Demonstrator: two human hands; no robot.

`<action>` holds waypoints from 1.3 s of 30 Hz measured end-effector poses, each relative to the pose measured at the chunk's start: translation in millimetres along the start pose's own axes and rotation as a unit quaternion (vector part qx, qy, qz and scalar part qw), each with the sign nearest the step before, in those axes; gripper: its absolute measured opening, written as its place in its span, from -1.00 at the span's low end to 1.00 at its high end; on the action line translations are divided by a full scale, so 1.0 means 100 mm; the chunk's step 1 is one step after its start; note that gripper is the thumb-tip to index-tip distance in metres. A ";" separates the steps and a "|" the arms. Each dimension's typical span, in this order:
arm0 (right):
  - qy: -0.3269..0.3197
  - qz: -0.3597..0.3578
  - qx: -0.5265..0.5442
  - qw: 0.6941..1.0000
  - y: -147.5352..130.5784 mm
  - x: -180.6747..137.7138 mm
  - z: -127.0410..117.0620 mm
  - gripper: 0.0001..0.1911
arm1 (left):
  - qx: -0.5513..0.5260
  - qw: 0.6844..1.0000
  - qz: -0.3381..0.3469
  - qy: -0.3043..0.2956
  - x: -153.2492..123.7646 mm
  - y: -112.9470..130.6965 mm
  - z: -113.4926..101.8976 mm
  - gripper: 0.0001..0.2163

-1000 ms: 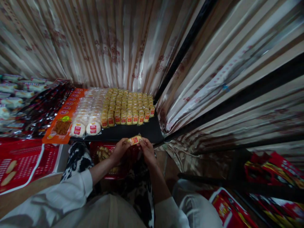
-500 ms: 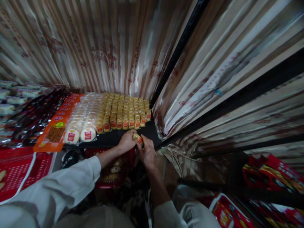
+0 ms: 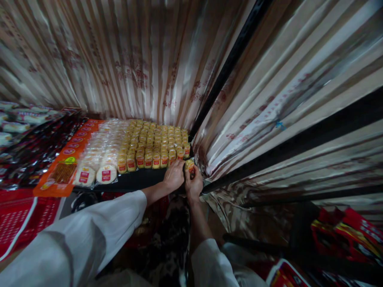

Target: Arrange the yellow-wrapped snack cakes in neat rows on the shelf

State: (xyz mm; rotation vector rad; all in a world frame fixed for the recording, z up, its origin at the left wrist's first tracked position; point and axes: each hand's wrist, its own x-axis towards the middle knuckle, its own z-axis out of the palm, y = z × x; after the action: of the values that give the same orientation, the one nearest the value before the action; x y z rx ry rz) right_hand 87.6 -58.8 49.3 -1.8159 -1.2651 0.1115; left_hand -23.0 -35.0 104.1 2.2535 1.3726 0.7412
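My right hand (image 3: 194,184) grips a small yellow wrapped snack pack (image 3: 189,164) with a red label, at the right end of the black shelf (image 3: 134,179). Close on its left is my left hand (image 3: 175,176), with its back to me and its fingers drawn together by the front of the yellow packs; what they hold, if anything, is hidden. Tight rows of matching yellow packs (image 3: 156,149) stand on the shelf behind my hands. Left of them are rows of round white wrapped crackers (image 3: 106,173) with red labels.
An orange snack bag (image 3: 61,171) and dark shiny packets (image 3: 32,147) lie farther left. Below the shelf's left part is a red basket (image 3: 20,215). Black frame bars (image 3: 287,139) and patterned curtains (image 3: 143,59) close in the back and right. Red packages (image 3: 347,231) sit at lower right.
Both hands have moved right and slightly away from me along the shelf. The yellow pack, earlier between both hands, is now upright in my right hand, apart from my left.
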 end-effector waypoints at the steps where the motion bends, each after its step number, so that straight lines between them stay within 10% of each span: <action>1: 0.004 0.008 0.002 1.000 0.00 0.05 0.01 -0.43 | 0.040 0.999 0.028 -0.004 0.00 -0.02 0.01 -0.63; 8: 0.015 0.037 0.037 0.999 0.02 0.27 0.10 -0.43 | 0.275 0.927 0.240 -0.083 0.15 -0.15 0.11 -0.59; 39: -0.036 0.008 0.069 0.997 0.19 0.63 0.47 -0.56 | 0.329 0.917 0.204 -0.098 0.25 -0.26 0.10 -0.54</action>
State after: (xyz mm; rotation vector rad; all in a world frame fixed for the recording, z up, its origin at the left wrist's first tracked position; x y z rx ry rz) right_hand 106.5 17.5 32.3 -1.7160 -1.2623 0.2689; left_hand -25.1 -1.7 86.4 3.0996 1.1766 0.1449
